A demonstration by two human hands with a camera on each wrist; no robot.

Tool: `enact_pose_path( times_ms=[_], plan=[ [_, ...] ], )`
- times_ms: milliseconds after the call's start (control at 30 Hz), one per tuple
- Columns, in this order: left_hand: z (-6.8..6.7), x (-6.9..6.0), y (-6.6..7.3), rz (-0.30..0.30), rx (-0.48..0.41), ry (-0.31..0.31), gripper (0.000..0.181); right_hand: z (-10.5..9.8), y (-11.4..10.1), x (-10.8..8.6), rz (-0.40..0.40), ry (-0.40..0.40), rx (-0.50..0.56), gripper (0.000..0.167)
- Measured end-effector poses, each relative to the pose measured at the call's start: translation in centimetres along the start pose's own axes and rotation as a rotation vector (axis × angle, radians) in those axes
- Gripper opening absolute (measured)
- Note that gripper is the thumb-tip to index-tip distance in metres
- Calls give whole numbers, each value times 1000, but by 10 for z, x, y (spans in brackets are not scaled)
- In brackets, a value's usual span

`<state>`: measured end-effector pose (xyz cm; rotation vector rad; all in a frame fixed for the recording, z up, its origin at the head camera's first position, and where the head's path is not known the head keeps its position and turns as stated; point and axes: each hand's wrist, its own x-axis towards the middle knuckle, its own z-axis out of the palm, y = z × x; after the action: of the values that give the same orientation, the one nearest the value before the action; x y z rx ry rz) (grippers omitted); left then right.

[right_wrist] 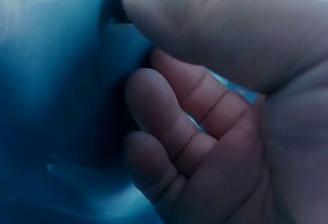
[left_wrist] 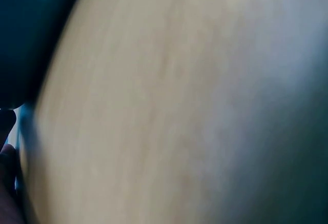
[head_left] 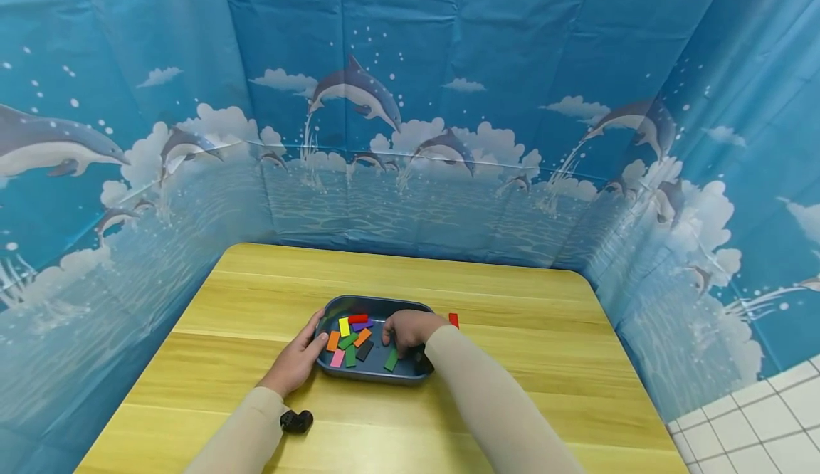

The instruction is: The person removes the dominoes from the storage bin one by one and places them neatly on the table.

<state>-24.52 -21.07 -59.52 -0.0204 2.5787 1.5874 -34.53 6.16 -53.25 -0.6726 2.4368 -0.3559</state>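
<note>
A dark blue-grey tray holds several small coloured blocks, among them a yellow one, a pink one and a green one. My left hand grips the tray's left end, thumb over the rim. Inside the tray's right half, my right hand reaches down with bent fingers beside the green block. The right wrist view shows this hand with curled fingers and the thumb against something dark; whether it pinches a block is hidden.
A red block lies on the wooden table just right of the tray. A black device sits at the left wrist. A blue dolphin-print curtain surrounds the table's back and sides. White tiles show at the lower right.
</note>
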Motion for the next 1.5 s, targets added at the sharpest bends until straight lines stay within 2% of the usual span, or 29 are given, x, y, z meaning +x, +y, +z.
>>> enact_pose_path(
  times_ms=[233,367,500,600,733,967,1200,1500],
  plan=[
    [1,0,2,6,-8,0,58,4,3,5,-21,94,30,15],
    [1,1,2,13,-4,0,58,4,4,4,-25,92,75,27],
    [0,1,3,8,5,0,57,3,-3,1,-23,60,27,45],
    [0,2,2,10,3,1,58,5,-6,1,-24,60,-19,46],
    [1,3,1,14,4,2,58,8,-5,3,-28,82,-9,39],
    [2,0,2,12,7,7,60,11,4,6,-45,109,110,36],
    [2,-2,3,13,17,12,60,10,5,8,-97,140,215,37],
    [1,1,-2,10,15,4,58,2,6,5,-135,147,413,42]
  ],
)
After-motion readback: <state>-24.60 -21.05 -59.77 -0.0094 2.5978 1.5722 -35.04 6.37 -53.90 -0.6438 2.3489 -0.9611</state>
